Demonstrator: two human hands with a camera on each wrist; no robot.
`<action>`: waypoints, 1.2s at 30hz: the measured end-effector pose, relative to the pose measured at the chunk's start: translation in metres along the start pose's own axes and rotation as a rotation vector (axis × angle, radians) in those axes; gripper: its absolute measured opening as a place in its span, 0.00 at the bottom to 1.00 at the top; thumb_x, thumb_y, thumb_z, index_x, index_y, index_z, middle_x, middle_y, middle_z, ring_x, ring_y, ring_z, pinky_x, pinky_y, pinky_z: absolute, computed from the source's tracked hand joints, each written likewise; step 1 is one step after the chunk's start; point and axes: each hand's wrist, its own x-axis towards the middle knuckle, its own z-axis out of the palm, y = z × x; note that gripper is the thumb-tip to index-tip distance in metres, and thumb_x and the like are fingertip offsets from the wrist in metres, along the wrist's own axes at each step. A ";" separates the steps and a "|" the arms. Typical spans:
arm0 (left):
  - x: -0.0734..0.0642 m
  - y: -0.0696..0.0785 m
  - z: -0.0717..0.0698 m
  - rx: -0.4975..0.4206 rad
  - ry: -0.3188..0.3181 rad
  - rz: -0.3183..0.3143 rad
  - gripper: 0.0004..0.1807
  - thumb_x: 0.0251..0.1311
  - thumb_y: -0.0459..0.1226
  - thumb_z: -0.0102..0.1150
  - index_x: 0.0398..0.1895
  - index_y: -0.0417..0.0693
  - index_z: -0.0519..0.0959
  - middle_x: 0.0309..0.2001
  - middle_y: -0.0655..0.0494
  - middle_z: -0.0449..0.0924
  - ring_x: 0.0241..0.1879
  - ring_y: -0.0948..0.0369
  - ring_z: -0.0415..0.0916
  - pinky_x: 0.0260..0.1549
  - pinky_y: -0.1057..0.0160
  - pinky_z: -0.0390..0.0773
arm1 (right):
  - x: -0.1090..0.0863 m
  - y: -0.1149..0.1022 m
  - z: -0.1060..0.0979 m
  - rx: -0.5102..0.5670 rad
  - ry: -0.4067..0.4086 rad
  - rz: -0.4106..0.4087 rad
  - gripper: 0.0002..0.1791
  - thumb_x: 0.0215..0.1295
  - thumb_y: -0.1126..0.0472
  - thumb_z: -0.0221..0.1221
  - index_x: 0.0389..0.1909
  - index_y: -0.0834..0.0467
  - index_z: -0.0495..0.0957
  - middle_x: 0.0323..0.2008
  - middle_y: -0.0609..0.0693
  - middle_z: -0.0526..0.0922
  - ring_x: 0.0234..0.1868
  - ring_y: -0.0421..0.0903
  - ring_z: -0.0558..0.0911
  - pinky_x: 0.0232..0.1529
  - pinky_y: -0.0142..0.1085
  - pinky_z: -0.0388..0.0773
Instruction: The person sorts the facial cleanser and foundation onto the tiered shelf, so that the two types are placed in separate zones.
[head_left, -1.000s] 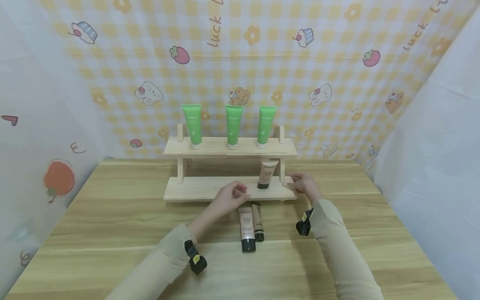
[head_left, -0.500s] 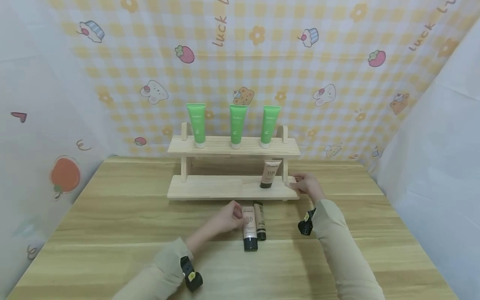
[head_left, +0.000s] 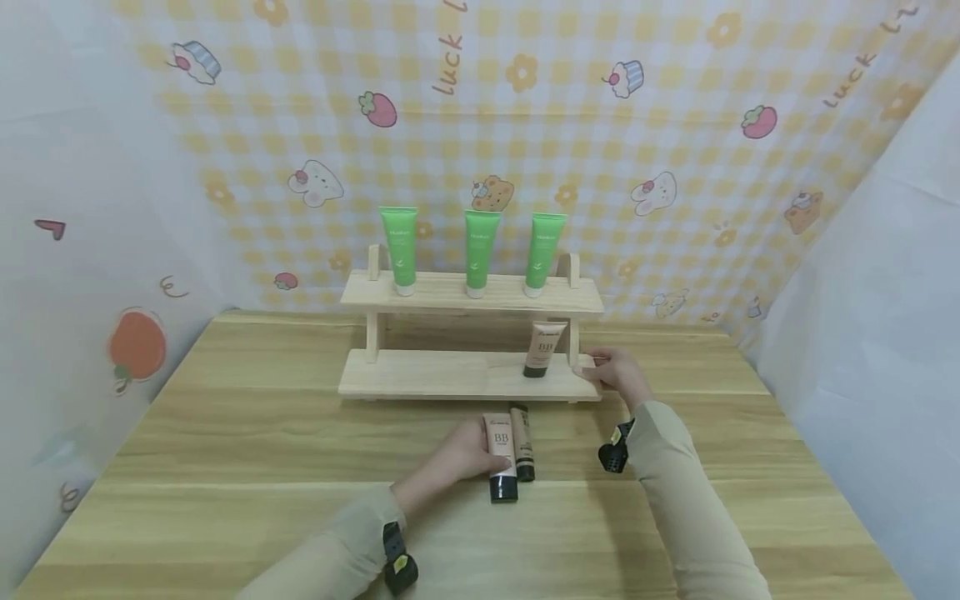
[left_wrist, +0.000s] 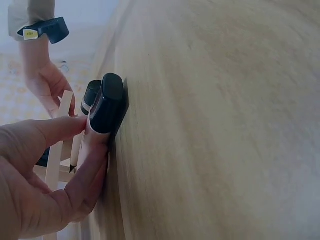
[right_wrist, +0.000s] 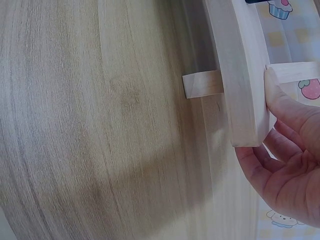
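My left hand grips a pink BB cream tube that lies on the table. In the left wrist view, thumb and fingers pinch the tube's sides just behind its black cap. Against its right side lies a narrower beige tube with a black cap. My right hand holds the right end of the wooden shelf's lower board. Seen from the right wrist, the thumb presses on top of that board and the fingers curl underneath. A smaller BB cream tube stands cap-down on the lower board's right part.
Three green tubes, at left, middle and right, stand on the upper board. Behind the wood-grain table hangs a yellow checked cloth. White sheets flank both sides.
My left hand has come down from in front of the lower board to the lying BB cream tube and taken hold of it. The right hand keeps its grip on the shelf. The head view has shifted slightly.
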 end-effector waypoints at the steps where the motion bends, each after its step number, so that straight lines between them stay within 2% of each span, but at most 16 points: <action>1: 0.000 0.001 0.000 -0.005 -0.009 -0.007 0.22 0.42 0.35 0.69 0.44 0.40 0.75 0.32 0.52 0.80 0.29 0.62 0.75 0.32 0.65 0.77 | 0.000 0.001 0.000 -0.003 0.000 0.000 0.35 0.58 0.56 0.61 0.64 0.64 0.60 0.63 0.65 0.64 0.44 0.43 0.76 0.35 0.26 0.75; 6: 0.000 0.003 0.000 -0.066 -0.082 -0.056 0.18 0.46 0.32 0.66 0.41 0.37 0.75 0.27 0.50 0.80 0.21 0.62 0.77 0.22 0.66 0.81 | 0.000 0.004 0.000 0.009 0.003 0.001 0.35 0.58 0.57 0.61 0.64 0.64 0.60 0.64 0.65 0.63 0.41 0.41 0.75 0.33 0.25 0.74; 9: 0.000 0.001 0.001 -0.084 -0.104 -0.065 0.14 0.48 0.31 0.64 0.38 0.36 0.74 0.24 0.49 0.80 0.17 0.61 0.77 0.18 0.67 0.81 | -0.001 0.005 0.000 0.021 0.001 -0.010 0.35 0.58 0.57 0.61 0.64 0.65 0.61 0.61 0.65 0.66 0.33 0.39 0.73 0.32 0.27 0.72; 10: 0.000 0.001 0.001 -0.081 -0.102 -0.070 0.13 0.48 0.31 0.64 0.36 0.36 0.75 0.23 0.49 0.80 0.17 0.62 0.77 0.18 0.67 0.81 | -0.001 0.005 -0.001 0.023 0.001 -0.017 0.35 0.58 0.58 0.61 0.63 0.65 0.61 0.56 0.63 0.72 0.30 0.38 0.72 0.31 0.27 0.72; 13: 0.000 -0.001 0.003 -0.076 -0.092 -0.080 0.10 0.48 0.32 0.65 0.31 0.35 0.76 0.22 0.49 0.80 0.16 0.62 0.77 0.18 0.67 0.80 | -0.002 0.005 -0.001 0.010 -0.002 -0.026 0.34 0.59 0.57 0.60 0.63 0.66 0.61 0.56 0.64 0.72 0.31 0.38 0.72 0.33 0.28 0.73; 16: -0.002 -0.001 0.004 -0.062 -0.074 -0.085 0.08 0.48 0.33 0.64 0.27 0.35 0.77 0.20 0.49 0.80 0.16 0.62 0.76 0.17 0.68 0.80 | -0.002 0.004 -0.002 -0.001 -0.009 -0.026 0.34 0.60 0.57 0.59 0.64 0.67 0.59 0.59 0.66 0.69 0.41 0.43 0.76 0.41 0.31 0.76; 17: -0.003 -0.001 0.003 -0.058 -0.071 -0.084 0.08 0.49 0.33 0.64 0.26 0.36 0.77 0.20 0.50 0.79 0.16 0.63 0.76 0.16 0.69 0.79 | -0.002 0.004 -0.002 -0.005 -0.010 -0.020 0.35 0.60 0.56 0.59 0.64 0.66 0.59 0.63 0.67 0.62 0.46 0.45 0.76 0.44 0.32 0.76; 19: -0.005 -0.001 0.003 -0.037 -0.063 -0.083 0.08 0.49 0.35 0.64 0.25 0.37 0.77 0.18 0.51 0.78 0.15 0.63 0.74 0.14 0.70 0.76 | -0.002 0.004 -0.001 -0.005 -0.010 -0.019 0.35 0.60 0.56 0.59 0.64 0.66 0.59 0.63 0.67 0.63 0.51 0.47 0.75 0.47 0.34 0.76; 23: -0.008 -0.003 0.003 -0.016 -0.048 -0.061 0.09 0.50 0.36 0.64 0.25 0.37 0.77 0.16 0.52 0.78 0.14 0.63 0.72 0.12 0.72 0.72 | -0.001 0.003 -0.002 -0.005 0.002 -0.015 0.34 0.60 0.57 0.59 0.64 0.66 0.60 0.63 0.66 0.64 0.42 0.41 0.76 0.38 0.28 0.76; 26: -0.010 -0.004 0.003 -0.018 -0.035 -0.040 0.11 0.51 0.37 0.63 0.27 0.36 0.76 0.17 0.52 0.78 0.15 0.63 0.73 0.14 0.70 0.73 | -0.003 0.000 -0.002 -0.008 0.011 -0.004 0.34 0.59 0.57 0.60 0.63 0.65 0.61 0.63 0.65 0.65 0.37 0.38 0.76 0.33 0.25 0.74; 32: -0.013 -0.007 0.003 -0.044 -0.006 -0.011 0.13 0.51 0.37 0.63 0.30 0.35 0.74 0.20 0.51 0.78 0.18 0.62 0.73 0.17 0.67 0.76 | -0.001 0.000 -0.002 -0.008 0.008 0.007 0.35 0.58 0.56 0.61 0.63 0.63 0.62 0.63 0.63 0.65 0.45 0.43 0.77 0.38 0.27 0.76; 36: -0.015 -0.009 0.004 -0.069 0.011 0.000 0.15 0.50 0.36 0.64 0.32 0.34 0.72 0.23 0.50 0.77 0.19 0.61 0.74 0.18 0.66 0.77 | 0.017 0.011 -0.003 -0.002 -0.003 -0.009 0.40 0.51 0.52 0.66 0.62 0.63 0.64 0.61 0.63 0.67 0.41 0.42 0.78 0.37 0.30 0.77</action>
